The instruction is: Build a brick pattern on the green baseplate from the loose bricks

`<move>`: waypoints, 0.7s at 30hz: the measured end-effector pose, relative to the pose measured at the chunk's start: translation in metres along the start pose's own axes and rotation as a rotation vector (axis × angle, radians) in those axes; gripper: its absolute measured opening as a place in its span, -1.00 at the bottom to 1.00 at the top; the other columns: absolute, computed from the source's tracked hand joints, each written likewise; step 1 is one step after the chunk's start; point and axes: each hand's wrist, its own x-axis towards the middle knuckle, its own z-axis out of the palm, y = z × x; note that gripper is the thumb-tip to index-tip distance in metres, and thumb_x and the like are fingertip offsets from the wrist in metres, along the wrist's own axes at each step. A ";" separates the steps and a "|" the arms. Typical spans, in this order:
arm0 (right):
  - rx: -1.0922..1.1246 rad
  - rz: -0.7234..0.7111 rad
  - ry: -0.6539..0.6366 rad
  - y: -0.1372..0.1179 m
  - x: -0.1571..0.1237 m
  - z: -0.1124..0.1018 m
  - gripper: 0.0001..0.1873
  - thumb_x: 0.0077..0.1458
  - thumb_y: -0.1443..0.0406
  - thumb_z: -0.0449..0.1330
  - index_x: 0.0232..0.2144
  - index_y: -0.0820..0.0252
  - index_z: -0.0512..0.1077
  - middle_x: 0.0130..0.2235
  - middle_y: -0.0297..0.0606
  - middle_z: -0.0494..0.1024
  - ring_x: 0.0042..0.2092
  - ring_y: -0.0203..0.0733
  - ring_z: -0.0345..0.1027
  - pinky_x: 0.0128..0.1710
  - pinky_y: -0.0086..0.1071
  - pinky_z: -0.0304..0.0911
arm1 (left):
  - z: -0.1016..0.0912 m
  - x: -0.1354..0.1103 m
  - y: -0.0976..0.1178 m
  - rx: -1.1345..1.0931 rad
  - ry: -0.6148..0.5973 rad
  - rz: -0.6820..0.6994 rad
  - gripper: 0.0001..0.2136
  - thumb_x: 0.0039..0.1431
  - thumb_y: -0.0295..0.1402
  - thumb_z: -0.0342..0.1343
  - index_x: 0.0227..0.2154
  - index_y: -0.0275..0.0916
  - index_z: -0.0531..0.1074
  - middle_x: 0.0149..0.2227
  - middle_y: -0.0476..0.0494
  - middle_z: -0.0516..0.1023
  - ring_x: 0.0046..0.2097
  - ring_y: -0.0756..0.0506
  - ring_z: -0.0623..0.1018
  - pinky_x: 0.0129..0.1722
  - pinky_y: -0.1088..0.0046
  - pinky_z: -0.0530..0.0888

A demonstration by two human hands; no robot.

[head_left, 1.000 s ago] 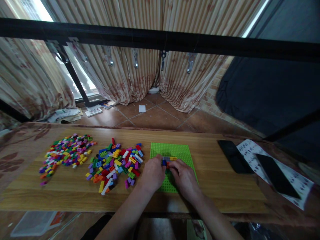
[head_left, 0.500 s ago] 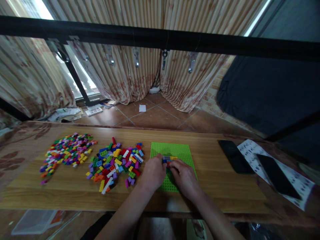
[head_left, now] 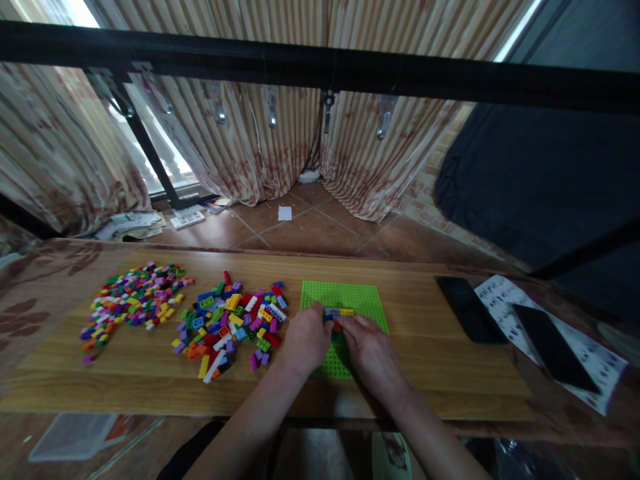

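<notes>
Over a green studded baseplate (head_left: 367, 297) on the wooden board, both hands close on a small assembly of toy building bricks (head_left: 341, 312). Grey-blue and yellow bricks show along its far side, with some red near the right fingertips. My left hand (head_left: 307, 339) grips its left end, thumb and fingers pressed together. From the right, my right hand (head_left: 373, 350) has its curled fingers on the near side of the bricks. The fingers hide much of the assembly, so I cannot tell whether it touches the baseplate.
Left of the baseplate lies a pile of larger mixed bricks (head_left: 233, 327); farther left is a pile of small bricks (head_left: 135, 293). A black phone (head_left: 470, 310) lies at right, beside a printed sheet (head_left: 500, 297) with a dark flat device (head_left: 555, 350). A black bar (head_left: 300, 63) crosses above.
The right hand has shifted slightly, its fingers lying flatter along the bricks. The whole view has tilted a little. Both hands stay on the assembly.
</notes>
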 end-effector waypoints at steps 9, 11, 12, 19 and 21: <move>-0.109 0.025 -0.024 -0.008 -0.005 0.004 -0.56 0.12 0.53 -0.04 -0.08 0.21 0.51 -0.23 -0.15 0.53 -0.17 -0.09 0.35 -0.17 -0.32 0.29 | 0.003 0.005 0.000 -0.014 0.008 -0.055 -0.70 0.09 -0.30 0.09 -0.10 -0.24 0.43 -0.28 -0.23 0.61 -0.21 -0.18 0.60 -0.26 0.39 0.45; -0.112 0.037 -0.027 -0.009 -0.005 0.004 -0.54 0.11 0.54 -0.05 -0.09 0.18 0.52 -0.22 -0.16 0.52 -0.16 -0.10 0.34 -0.17 -0.33 0.29 | 0.003 0.005 0.001 -0.023 0.010 -0.078 -0.69 0.07 -0.30 0.10 -0.09 -0.23 0.43 -0.26 -0.23 0.61 -0.20 -0.18 0.60 -0.26 0.39 0.44; -0.112 0.042 -0.027 -0.009 -0.005 0.004 -0.54 0.11 0.54 -0.06 -0.10 0.17 0.52 -0.22 -0.17 0.52 -0.16 -0.11 0.34 -0.18 -0.34 0.29 | 0.003 0.006 0.001 -0.026 0.009 -0.090 -0.68 0.07 -0.29 0.11 -0.09 -0.23 0.43 -0.25 -0.23 0.61 -0.19 -0.18 0.60 -0.26 0.39 0.44; -0.123 0.036 -0.064 -0.003 -0.003 0.002 -0.53 0.11 0.54 -0.04 -0.09 0.12 0.52 -0.24 -0.20 0.50 -0.16 -0.13 0.34 -0.18 -0.37 0.26 | 0.002 0.013 0.000 -0.022 -0.023 -0.112 -0.67 0.04 -0.26 0.16 -0.11 -0.22 0.44 -0.24 -0.19 0.62 -0.17 -0.15 0.59 -0.24 0.43 0.42; -0.149 0.025 -0.075 -0.004 -0.003 0.001 -0.55 0.12 0.53 -0.03 -0.08 0.13 0.51 -0.24 -0.18 0.50 -0.16 -0.12 0.34 -0.17 -0.35 0.26 | 0.002 0.017 -0.002 -0.027 -0.030 -0.103 -0.65 0.01 -0.26 0.18 -0.11 -0.22 0.44 -0.24 -0.17 0.62 -0.17 -0.13 0.59 -0.24 0.45 0.42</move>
